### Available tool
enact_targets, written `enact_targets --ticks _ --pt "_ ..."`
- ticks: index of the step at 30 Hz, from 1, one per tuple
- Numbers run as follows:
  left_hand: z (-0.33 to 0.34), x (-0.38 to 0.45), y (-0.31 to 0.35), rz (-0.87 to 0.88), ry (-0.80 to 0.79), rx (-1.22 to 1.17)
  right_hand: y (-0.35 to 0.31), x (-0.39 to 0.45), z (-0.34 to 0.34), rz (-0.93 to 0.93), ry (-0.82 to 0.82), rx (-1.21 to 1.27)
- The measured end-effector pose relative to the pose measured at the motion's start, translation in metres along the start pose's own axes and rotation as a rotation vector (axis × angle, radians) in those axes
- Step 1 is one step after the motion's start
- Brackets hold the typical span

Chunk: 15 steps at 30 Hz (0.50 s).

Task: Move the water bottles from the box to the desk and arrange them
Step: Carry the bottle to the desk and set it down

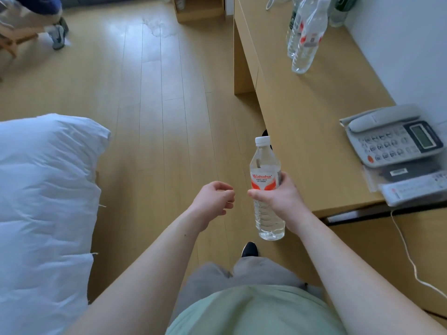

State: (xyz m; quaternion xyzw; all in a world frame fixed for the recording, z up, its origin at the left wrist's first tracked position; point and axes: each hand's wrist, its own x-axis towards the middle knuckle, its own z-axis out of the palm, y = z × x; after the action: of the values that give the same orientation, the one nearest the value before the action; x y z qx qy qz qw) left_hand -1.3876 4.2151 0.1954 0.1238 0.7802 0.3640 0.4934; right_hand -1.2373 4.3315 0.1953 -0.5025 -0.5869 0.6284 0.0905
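Note:
My right hand grips a clear water bottle with a white cap and a red-and-white label, held upright over the floor just left of the wooden desk. My left hand hovers beside it, fingers loosely curled, holding nothing. Several more clear bottles stand in a cluster at the far end of the desk. No box is in view.
A grey telephone and papers lie on the near right of the desk, with a white cable hanging down. A white duvet covers the bed on the left. Another person's legs are at the far left.

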Motion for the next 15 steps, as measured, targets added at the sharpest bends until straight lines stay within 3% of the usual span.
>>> enact_targets --ticks 9,15 --pt "-0.022 0.077 0.069 0.027 -0.017 0.039 -0.048 0.079 -0.004 0.026 0.05 0.009" --pt "-0.038 0.141 0.121 0.044 -0.125 0.112 -0.083 0.13 0.004 0.045 0.148 0.037"
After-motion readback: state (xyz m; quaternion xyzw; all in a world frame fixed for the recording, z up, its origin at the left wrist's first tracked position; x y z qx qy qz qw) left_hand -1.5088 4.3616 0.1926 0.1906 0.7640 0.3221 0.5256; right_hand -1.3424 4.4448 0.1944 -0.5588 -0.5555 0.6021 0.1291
